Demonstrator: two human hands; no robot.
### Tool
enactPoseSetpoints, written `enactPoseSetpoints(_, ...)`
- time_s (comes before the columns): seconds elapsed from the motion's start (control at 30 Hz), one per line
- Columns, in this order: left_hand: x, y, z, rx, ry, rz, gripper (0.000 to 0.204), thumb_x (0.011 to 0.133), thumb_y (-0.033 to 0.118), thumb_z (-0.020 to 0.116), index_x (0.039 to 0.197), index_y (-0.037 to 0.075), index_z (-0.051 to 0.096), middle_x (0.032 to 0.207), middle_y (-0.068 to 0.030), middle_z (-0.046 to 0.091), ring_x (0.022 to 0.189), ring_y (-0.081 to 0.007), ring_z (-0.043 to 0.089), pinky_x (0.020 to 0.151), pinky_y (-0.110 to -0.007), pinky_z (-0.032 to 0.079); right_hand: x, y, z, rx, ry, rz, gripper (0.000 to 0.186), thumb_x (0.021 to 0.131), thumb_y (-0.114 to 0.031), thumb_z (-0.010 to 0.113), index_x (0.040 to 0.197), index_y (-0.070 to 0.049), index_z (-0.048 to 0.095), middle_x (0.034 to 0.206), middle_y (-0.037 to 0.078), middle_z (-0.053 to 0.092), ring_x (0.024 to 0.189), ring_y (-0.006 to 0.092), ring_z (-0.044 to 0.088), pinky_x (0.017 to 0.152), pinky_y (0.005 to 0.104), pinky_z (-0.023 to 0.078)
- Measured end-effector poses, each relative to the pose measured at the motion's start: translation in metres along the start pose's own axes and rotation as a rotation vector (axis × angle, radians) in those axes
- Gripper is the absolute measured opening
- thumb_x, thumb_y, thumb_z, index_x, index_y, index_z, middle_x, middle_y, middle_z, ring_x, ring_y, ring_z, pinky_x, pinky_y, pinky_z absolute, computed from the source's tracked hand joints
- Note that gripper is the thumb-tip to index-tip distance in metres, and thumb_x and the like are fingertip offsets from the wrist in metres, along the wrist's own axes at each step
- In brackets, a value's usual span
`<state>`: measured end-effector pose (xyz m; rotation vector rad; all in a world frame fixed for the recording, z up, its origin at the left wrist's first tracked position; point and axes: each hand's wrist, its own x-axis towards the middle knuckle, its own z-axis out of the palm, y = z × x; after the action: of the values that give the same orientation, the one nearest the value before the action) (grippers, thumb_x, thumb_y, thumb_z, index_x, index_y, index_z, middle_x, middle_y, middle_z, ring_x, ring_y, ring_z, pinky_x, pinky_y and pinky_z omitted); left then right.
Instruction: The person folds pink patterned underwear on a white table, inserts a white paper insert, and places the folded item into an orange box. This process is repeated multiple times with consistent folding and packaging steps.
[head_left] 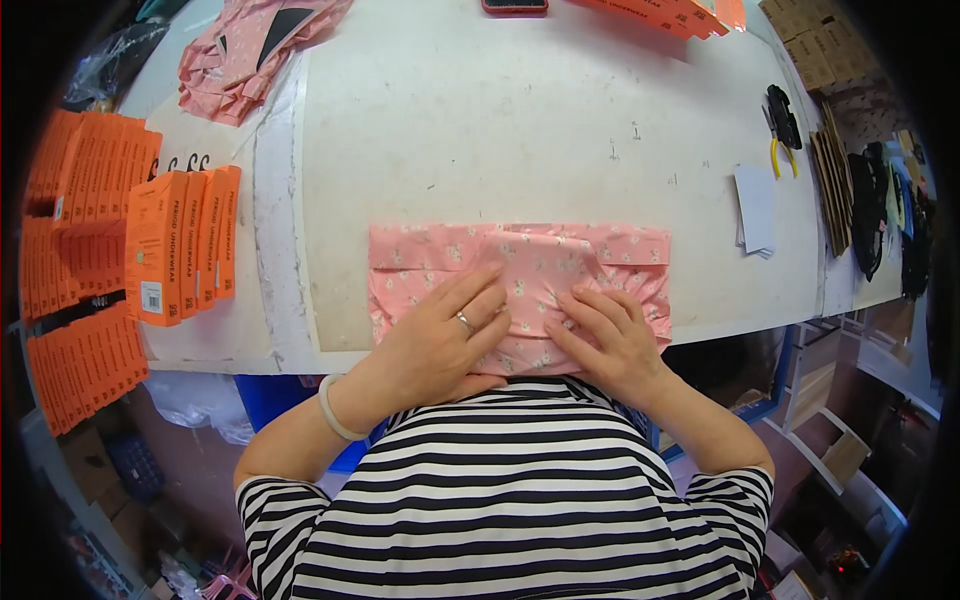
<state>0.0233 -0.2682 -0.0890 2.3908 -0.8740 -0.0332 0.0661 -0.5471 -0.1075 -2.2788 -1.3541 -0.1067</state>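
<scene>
A pink floral piece of fabric point(540, 255) lies flattened and partly folded along the table's front edge, directly in front of me. My left hand point(450, 330) rests on its left half, fingers stretched over the cloth, with a ring on one finger and a white band at the wrist. My right hand point(610, 340) lies on the right half, fingers spread and pressed lightly on the fabric. Neither hand is closed around anything.
Orange boxes point(180, 245) stand in rows at the left. A pink fabric pile point(230, 60) lies at the back left. More orange boxes point(665, 15) and a red-edged object point(515, 4) sit at the back. Yellow-handled pliers point(780, 150) and white paper slips point(755, 210) lie right on the table point(420, 140).
</scene>
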Motion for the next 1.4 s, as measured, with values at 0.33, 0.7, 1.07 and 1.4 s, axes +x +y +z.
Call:
enactPoseSetpoints(0.33,0.004,-0.015,-0.022,-0.441,0.013,-0.391,0.040,0.082,0.000,0.064,0.122,0.002,0.066,0.099,-0.0109,0.068,0.096,-0.0242,0.065,0.087,-0.037,0.052,0.041,0.017,-0.015,0.262,0.053,0.361,0.019,0.084,-0.009,0.075,0.102,-0.006,0.073,0.093,0.008,0.069,0.081,0.0250,0.068,0.068,0.0334,0.053)
enactPoseSetpoints(0.7,0.015,-0.048,-0.046,-0.849,-0.046,-0.712,0.045,0.083,-0.003,0.052,0.127,-0.003,0.063,0.102,-0.0069,0.067,0.086,-0.0126,0.065,0.075,-0.028,0.055,0.072,0.030,-0.016,0.310,-0.098,0.654,0.031,0.086,-0.027,0.080,0.089,0.001,0.068,0.076,0.017,0.062,0.069,0.0277,0.059,0.065,0.0369,0.046)
enactPoseSetpoints(1.07,0.062,-0.030,-0.032,0.021,0.068,0.190,0.026,0.081,0.009,0.076,0.106,0.007,0.070,0.117,-0.0088,0.066,0.114,-0.0319,0.061,0.094,-0.041,0.053,0.091,0.039,-0.034,0.457,-0.345,0.805,0.037,0.085,-0.028,0.078,0.101,0.004,0.070,0.091,0.022,0.070,0.084,0.0323,0.069,0.074,0.0399,0.051)
enactPoseSetpoints(1.4,0.054,-0.055,0.001,-0.218,0.167,0.070,0.031,0.080,0.008,0.079,0.110,0.008,0.073,0.119,-0.0057,0.067,0.110,-0.0281,0.061,0.092,-0.039,0.052,0.015,0.101,-0.087,0.990,-0.164,0.949,0.036,0.090,-0.015,0.075,0.120,0.001,0.065,0.093,0.002,0.069,0.085,0.0122,0.063,0.079,0.0266,0.051)
